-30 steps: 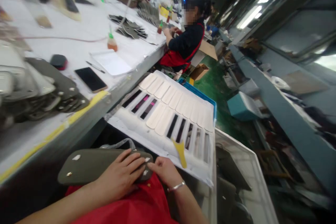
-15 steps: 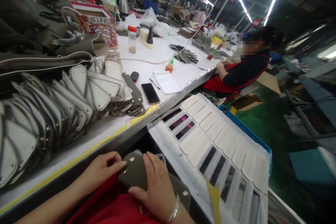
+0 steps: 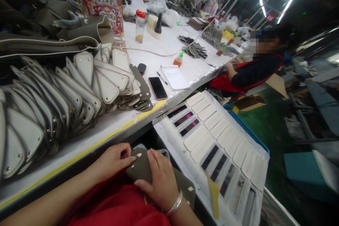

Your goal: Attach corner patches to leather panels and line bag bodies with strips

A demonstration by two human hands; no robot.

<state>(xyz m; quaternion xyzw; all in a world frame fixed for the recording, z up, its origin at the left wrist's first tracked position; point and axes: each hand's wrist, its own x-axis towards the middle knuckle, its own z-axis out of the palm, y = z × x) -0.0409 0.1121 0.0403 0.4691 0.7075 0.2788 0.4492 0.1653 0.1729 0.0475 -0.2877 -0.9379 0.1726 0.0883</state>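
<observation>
A dark olive-grey leather panel (image 3: 140,170) with rounded ends lies over my lap. It carries small white patches and a metal stud near its far end. My left hand (image 3: 116,159) is closed at that end, thumb and forefinger pinched at the edge beside a white patch. Across the middle of the panel rests my right hand (image 3: 162,180), its fingers over the top and thumb on the near side, gripping it. The underside of the panel is hidden. On the bench to the left, a long row of similar pale-faced panels (image 3: 87,77) with metal studs stands overlapped.
To the right, a white board (image 3: 185,152) holds rows of pale and dark strips and a yellow tool (image 3: 213,194). A phone (image 3: 158,88), notepad (image 3: 174,77), orange bottle (image 3: 177,61) and jar (image 3: 140,28) stand on the bench (image 3: 150,54). A co-worker (image 3: 251,65) sits beyond.
The whole view has shifted slightly, with bench items appearing higher and further right. Both hands keep nearly the same hold on the leather panel.
</observation>
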